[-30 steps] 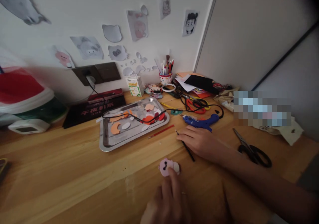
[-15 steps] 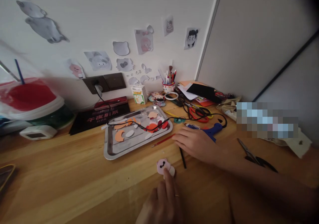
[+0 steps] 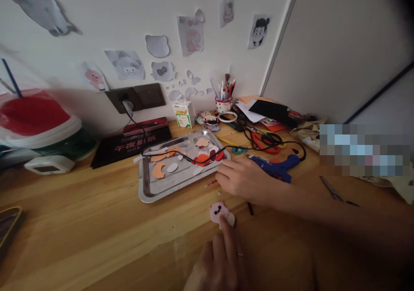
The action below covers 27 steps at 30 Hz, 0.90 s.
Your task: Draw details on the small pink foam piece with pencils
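A small pink-and-white animal cutout with dark face marks lies on the wooden table. My left hand presses its stretched index finger on the cutout's body; the other fingers are curled and the thumb is hidden. Beyond it, my right hand is low over the table by the tray's near right corner, fingers bent and together. From under those fingers pokes the tip of a thin red pen-like tool; whether they grip it is hidden. A dark stick shows below my right wrist.
A metal tray holds orange, white and red cut pieces, with a black cord across it. The cord runs to a blue glue gun behind my right hand. Scissors lie at the right. Behind stand a pen cup and a small carton.
My right hand has shifted left along the red tool, covering more of it and baring the glue gun. My left finger stays on the cutout. The whole view has shifted slightly.
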Available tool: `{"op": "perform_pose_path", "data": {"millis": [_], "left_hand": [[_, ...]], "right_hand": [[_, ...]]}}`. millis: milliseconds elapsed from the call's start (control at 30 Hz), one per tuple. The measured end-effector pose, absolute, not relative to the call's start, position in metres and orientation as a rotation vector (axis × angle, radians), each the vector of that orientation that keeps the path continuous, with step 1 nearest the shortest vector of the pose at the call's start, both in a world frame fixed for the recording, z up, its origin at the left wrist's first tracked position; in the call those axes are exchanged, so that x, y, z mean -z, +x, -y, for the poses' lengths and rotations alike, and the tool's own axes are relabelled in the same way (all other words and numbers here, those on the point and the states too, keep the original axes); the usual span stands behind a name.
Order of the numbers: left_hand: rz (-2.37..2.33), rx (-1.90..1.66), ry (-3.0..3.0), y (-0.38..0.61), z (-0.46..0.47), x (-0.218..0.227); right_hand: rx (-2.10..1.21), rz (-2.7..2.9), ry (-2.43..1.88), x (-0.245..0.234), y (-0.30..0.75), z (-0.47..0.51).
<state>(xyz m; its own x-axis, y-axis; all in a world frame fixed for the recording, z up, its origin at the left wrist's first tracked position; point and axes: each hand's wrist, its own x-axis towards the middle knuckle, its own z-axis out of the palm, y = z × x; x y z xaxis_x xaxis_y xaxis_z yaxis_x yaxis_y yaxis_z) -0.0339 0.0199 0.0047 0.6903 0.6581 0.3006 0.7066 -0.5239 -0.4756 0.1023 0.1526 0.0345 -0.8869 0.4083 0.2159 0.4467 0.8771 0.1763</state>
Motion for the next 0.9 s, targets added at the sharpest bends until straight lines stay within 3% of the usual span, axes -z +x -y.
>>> {"op": "perform_pose_path", "data": {"millis": [100, 300, 367, 700, 900], "left_hand": [[1.045, 0.151, -2.346, -0.035, -0.019, -0.007], [1.024, 0.174, -2.389, -0.039, -0.014, -0.008], [1.029, 0.181, -2.403, -0.04, -0.014, -0.007], [1.091, 0.148, -2.501, -0.042, -0.012, -0.007], [1.317, 0.707, -2.563, -0.055, -0.032, -0.027]], "right_hand": [[-0.053, 2.646, -0.817, -0.048, 0.109, -0.141], [-1.649, 1.697, -1.022, -0.043, 0.127, -0.122], [-1.956, 1.382, -0.969, -0.034, 0.134, -0.121], [-1.942, 1.152, -0.856, -0.024, 0.131, -0.112], [-1.659, 1.291, -0.894, -0.03, 0.131, -0.106]]}}
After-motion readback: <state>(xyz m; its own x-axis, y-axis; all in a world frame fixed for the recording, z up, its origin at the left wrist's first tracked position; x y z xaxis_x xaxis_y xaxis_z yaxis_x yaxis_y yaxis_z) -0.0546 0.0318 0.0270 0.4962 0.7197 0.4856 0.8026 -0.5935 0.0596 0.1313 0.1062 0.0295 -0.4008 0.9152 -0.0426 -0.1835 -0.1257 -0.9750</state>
